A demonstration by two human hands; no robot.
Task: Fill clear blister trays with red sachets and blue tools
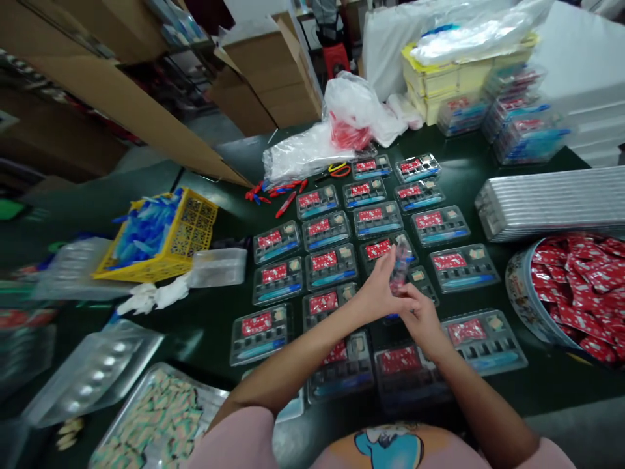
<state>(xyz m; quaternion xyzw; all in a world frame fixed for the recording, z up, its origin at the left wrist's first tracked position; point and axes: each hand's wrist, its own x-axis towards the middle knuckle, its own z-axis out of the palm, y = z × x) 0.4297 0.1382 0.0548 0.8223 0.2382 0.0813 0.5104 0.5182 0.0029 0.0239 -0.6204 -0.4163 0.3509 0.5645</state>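
Note:
My left hand (378, 290) and my right hand (418, 316) meet above the middle of the dark green table. Between them is a small clear plastic pack with reddish contents (401, 266), tilted upright and blurred. The left hand's fingers are closed on it, and the fingers of the right hand press at its lower end. Beneath and around the hands lie rows of clear plastic trays (325, 264), most with a red packet, a small pale piece and a blue pen-like item. My forearms cover parts of the nearer trays.
A tub of red packets (517, 286) and stacked clear trays (551, 202) stand at right. On the left are a yellow basket (195, 221) of blue items and a metal tray (215, 397) of small pale pieces. Scissors (339, 170) and plastic bags (303, 153) lie at the back.

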